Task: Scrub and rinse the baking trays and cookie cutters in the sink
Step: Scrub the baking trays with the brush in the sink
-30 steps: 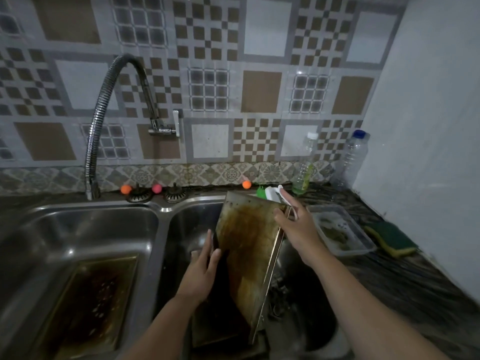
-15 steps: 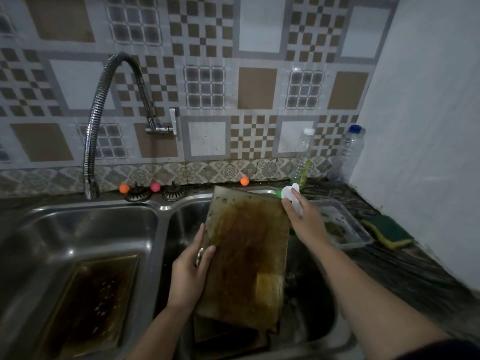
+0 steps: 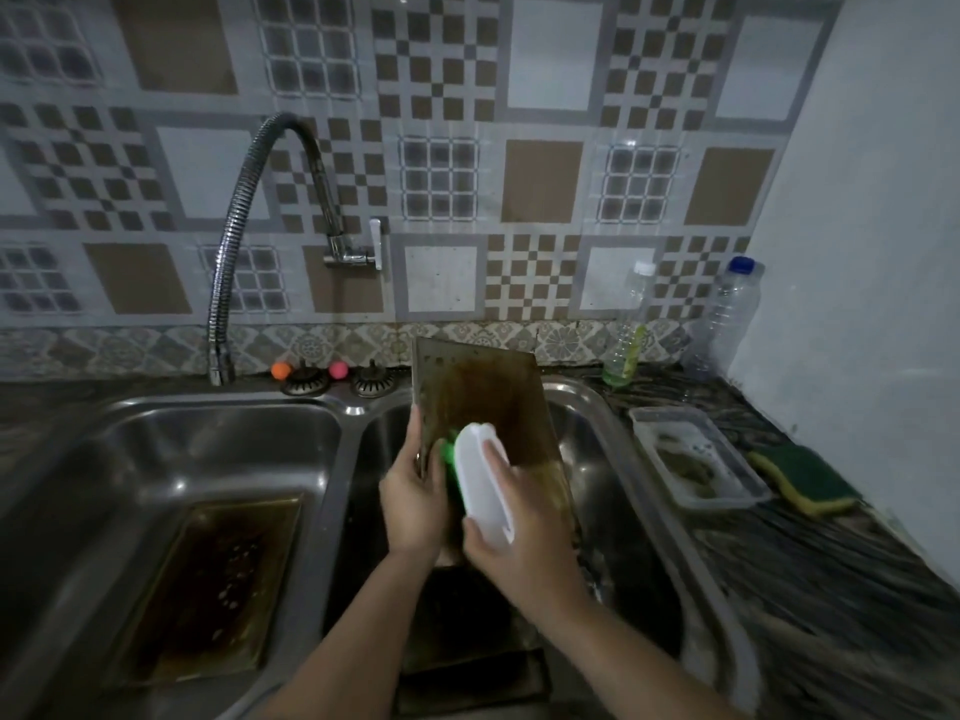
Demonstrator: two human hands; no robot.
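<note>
Baking tray (image 3: 480, 402) now upright, scrub brush (image 3: 483, 485) newly against it.

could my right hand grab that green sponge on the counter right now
Probably not yet: the right hand grips the white scrub brush against the baking tray. The path to the green sponge looks clear.

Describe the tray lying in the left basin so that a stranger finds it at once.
Start at the steel double sink and take the left basin, under the coiled metal tap. A dark, stained rectangular baking tray lies flat on its bottom. The other stained tray stands upright in the right basin.
</note>
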